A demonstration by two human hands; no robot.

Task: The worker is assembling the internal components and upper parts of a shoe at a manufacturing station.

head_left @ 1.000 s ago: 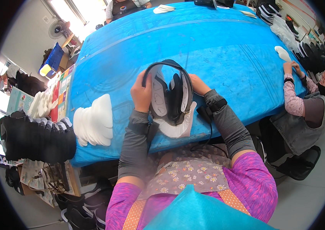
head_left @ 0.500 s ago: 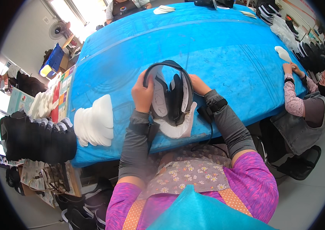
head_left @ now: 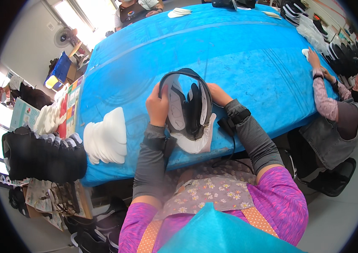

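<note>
Gripping a black shoe upper in both hands, blue table, white insole stack, co-workers around.

We see a long counter under blue sheeting. On it lie a fanned stack of white insoles at near left, a white insole at the near edge, and more white pieces at the far end.

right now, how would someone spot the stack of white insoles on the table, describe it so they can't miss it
Start at the big blue table and follow its near edge to the person's left, past the left hand gripping the black shoe upper. There lies the fanned stack of white insoles. It is pale and flat, unlike the dark row of black shoes beside it.
</note>
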